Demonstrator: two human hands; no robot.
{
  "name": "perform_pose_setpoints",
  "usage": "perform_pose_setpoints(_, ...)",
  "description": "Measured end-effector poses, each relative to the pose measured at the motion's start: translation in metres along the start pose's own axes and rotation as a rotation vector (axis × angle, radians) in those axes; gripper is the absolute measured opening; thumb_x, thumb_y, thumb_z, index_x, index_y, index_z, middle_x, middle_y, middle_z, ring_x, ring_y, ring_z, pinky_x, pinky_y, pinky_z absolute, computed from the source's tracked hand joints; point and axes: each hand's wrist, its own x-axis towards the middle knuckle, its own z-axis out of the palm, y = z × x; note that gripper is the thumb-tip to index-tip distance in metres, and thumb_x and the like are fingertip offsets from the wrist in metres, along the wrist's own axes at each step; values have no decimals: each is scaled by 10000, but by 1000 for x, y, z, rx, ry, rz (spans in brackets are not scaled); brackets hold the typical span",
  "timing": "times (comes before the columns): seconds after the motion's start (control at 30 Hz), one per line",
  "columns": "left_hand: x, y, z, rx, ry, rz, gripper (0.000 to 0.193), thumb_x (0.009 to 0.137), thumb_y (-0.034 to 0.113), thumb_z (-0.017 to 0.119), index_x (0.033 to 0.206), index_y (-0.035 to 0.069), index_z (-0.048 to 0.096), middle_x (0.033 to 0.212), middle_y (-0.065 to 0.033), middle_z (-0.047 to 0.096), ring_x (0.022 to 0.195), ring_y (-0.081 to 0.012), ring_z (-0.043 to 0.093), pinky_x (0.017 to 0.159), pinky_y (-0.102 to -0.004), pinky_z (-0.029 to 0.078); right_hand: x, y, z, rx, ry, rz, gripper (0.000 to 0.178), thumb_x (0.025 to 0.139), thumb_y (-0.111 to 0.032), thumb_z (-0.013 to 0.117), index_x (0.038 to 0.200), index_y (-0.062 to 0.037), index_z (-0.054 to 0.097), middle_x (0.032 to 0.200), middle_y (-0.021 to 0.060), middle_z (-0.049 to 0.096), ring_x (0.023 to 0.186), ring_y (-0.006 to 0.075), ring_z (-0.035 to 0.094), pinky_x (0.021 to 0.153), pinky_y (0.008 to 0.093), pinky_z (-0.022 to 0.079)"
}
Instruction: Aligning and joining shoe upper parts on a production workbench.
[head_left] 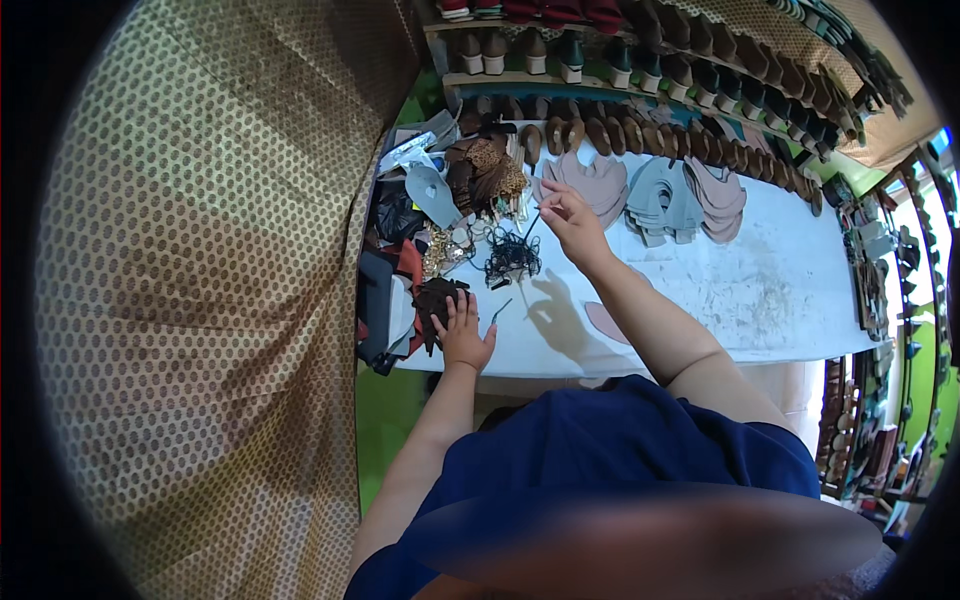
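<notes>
My right hand [568, 220] is raised over the white table, thumb and forefinger pinched on a thin dark strip [533, 222]. The strip hangs toward a tangled black heap of thin straps [510, 257], and I cannot tell whether it is joined to it. My left hand [463, 332] lies with fingers spread on a pile of dark brown pieces [434, 297] near the table's left front edge. Beside its thumb is a narrow grey-green strip [502, 309]. Glittery gold trim [438, 252] sits just beyond the brown pile.
Stacked pink [595, 185] and grey curved pieces [660, 205] lie at the back of the white-covered table [700, 290]. Behind them run rows of brown shoe parts [625, 135] and shelves of heeled shoes [570, 60]. Patterned curtain [220, 300] hangs at left; a pink piece [604, 323] lies near my right forearm.
</notes>
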Motion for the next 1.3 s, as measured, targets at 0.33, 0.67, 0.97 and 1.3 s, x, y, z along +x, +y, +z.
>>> perform_pose_setpoints(0.33,-1,7,-4,70,-15,-45,846,887,451,576,1577,130,206,1655,-101,137,1521,-337,114,1157,-659,10,-10,-32,-88,325,210,-69,47,962,-121,613,1000,-96,603,1444,105,490,1328,221,420,1128,366,277)
perform_pose_setpoints(0.67,0,48,3,128,92,-5,817,875,469,596,1559,158,276,1653,-165,79,1508,-429,62,1116,-719,20,-41,-48,-140,249,187,9,44,949,-115,620,987,-98,605,1430,106,489,1327,226,412,1105,381,307)
perform_pose_setpoints(0.97,37,207,-29,-414,192,388,929,783,561,723,1548,217,325,1634,-248,-45,1476,-529,-44,1090,-734,15,-66,-66,-115,385,-7,76,29,957,-103,615,977,-85,606,1418,106,491,1283,180,458,1041,343,380)
perform_pose_setpoints(1.3,53,112,1,-86,150,278,85,865,229,666,873,148,691,1608,-123,281,1494,-449,131,1098,-742,27,-82,-41,-164,322,181,107,37,985,-119,576,994,-87,591,1337,95,554,1339,213,402,1117,363,274)
